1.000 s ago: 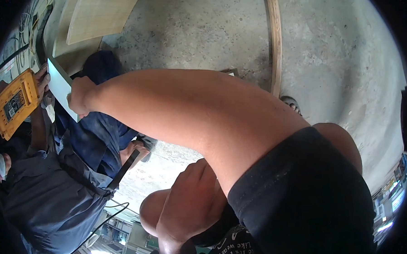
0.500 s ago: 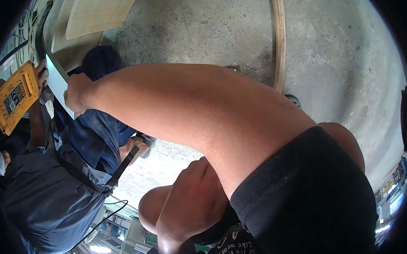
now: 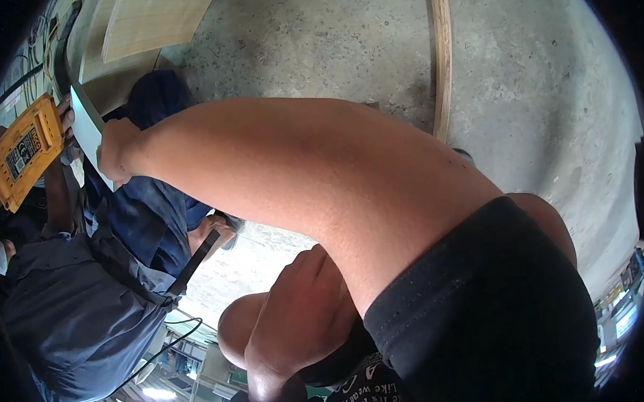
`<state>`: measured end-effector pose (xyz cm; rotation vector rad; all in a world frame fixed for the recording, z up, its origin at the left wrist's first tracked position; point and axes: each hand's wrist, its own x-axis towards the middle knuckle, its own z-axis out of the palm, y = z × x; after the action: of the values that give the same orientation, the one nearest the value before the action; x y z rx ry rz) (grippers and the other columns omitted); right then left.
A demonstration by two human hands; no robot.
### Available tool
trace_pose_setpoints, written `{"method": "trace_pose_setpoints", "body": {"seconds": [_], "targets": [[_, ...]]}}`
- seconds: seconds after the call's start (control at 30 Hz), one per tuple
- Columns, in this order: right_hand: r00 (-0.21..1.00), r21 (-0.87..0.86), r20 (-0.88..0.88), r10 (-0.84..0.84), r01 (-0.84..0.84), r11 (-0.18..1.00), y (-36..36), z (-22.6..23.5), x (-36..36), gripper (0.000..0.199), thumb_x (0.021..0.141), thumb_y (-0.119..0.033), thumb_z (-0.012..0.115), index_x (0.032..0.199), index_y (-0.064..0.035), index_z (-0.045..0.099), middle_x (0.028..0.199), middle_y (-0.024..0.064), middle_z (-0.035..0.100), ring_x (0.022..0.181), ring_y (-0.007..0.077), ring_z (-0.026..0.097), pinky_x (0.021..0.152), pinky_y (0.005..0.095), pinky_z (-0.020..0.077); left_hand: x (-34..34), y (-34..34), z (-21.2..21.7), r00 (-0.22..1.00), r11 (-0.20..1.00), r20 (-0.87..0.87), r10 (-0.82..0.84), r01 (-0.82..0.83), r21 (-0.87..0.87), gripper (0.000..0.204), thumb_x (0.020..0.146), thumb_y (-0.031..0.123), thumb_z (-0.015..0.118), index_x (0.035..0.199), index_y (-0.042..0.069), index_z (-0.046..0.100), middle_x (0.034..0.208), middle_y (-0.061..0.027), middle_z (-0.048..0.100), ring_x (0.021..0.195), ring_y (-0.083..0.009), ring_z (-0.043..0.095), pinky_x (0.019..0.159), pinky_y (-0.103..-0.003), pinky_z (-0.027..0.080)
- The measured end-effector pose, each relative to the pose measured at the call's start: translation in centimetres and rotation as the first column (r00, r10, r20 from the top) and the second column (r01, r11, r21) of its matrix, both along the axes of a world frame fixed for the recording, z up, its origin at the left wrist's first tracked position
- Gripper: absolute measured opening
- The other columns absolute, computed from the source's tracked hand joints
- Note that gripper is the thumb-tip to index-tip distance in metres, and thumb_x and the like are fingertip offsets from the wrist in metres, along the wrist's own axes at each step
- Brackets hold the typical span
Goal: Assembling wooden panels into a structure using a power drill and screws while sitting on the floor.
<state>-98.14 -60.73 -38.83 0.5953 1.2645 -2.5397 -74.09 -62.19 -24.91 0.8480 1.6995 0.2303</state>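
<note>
My right arm, in a black sleeve, stretches from the lower right toward the upper left. My right hand [image 3: 116, 149] is closed on the edge of a thin white panel [image 3: 85, 129] that stands on edge. Just left of the panel, a co-worker in blue-grey work clothes [image 3: 76, 319] holds a yellow power tool [image 3: 22, 153], with a hand [image 3: 67, 115] against the panel. A bare bent limb of mine [image 3: 284, 332] fills the bottom centre. My left hand does not show.
Rough concrete floor [image 3: 533, 105] spreads across the upper right. A long wooden strip [image 3: 441, 52] lies on it, running away from me. A pale plywood board [image 3: 156, 21] rests at the top left. A black strap [image 3: 195, 260] hangs from the co-worker.
My right hand and the panel have drifted slightly to the left. The yellow tool has shifted up a little. Nothing was let go or picked up.
</note>
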Motion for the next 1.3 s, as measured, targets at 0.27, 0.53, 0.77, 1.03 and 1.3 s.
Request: {"method": "trace_pose_setpoints", "body": {"seconds": [0.27,0.53,0.77,1.03,1.3], "targets": [[0.999,-0.041,0.033,0.032,-0.03,0.999,0.1,0.8,0.0,0.022,0.088,-0.009,0.072,0.099,0.0105,0.074,0.087,0.0169,0.078,0.073,0.0321,0.078,0.06,0.038,0.0658,-0.2,0.1,0.0,0.999,0.999,-0.01,-0.043,0.042,-0.029,0.031,0.087,0.013,0.064,0.111,-0.007,0.061,0.106,-0.0235,0.06,0.1,-0.039,0.06,0.089,-0.046,0.051],[0.998,0.094,-0.016,0.065,-0.063,0.994,0.7,0.4,0.6,0.033,0.096,-0.012,0.057,0.099,0.0194,0.068,0.069,0.0185,0.075,0.065,0.0237,0.077,0.067,0.0312,0.0642,0.0,0.2,-0.1,1.0,1.0,-0.007,0.008,-0.008,0.017,0.032,0.089,0.013,0.064,0.114,-0.007,0.059,0.108,-0.0236,0.061,0.1,-0.0386,0.062,0.09,-0.045,0.051],[0.998,0.071,-0.02,0.052,-0.051,0.996,1.0,0.7,1.1,0.034,0.097,-0.012,0.057,0.104,0.0196,0.068,0.072,0.0189,0.075,0.066,0.0239,0.077,0.066,0.0312,0.0643,-0.2,0.1,0.0,0.998,0.998,0.027,-0.063,0.062,0.03,0.031,0.086,0.012,0.065,0.11,-0.007,0.061,0.106,-0.0227,0.059,0.099,-0.0376,0.06,0.088,-0.045,0.051],[0.997,0.076,-0.015,0.071,-0.069,0.995,0.5,0.5,0.5,0.033,0.097,-0.011,0.057,0.107,0.0185,0.068,0.073,0.0193,0.075,0.064,0.0236,0.077,0.065,0.0314,0.0646,0.6,-0.5,0.0,0.998,0.997,-0.034,-0.05,0.052,0.048,0.03,0.086,0.012,0.065,0.108,-0.008,0.061,0.106,-0.0231,0.058,0.1,-0.0376,0.059,0.09,-0.045,0.051],[0.995,0.093,-0.032,0.091,-0.087,0.992,0.6,0.5,0.7,0.032,0.097,-0.009,0.056,0.107,0.0193,0.067,0.072,0.0192,0.075,0.065,0.0232,0.077,0.065,0.0314,0.0646,0.7,-0.7,0.1,0.999,0.999,-0.034,-0.04,0.04,0.003,0.032,0.087,0.012,0.064,0.112,-0.007,0.06,0.108,-0.0232,0.059,0.103,-0.0388,0.059,0.091,-0.046,0.05]]}}
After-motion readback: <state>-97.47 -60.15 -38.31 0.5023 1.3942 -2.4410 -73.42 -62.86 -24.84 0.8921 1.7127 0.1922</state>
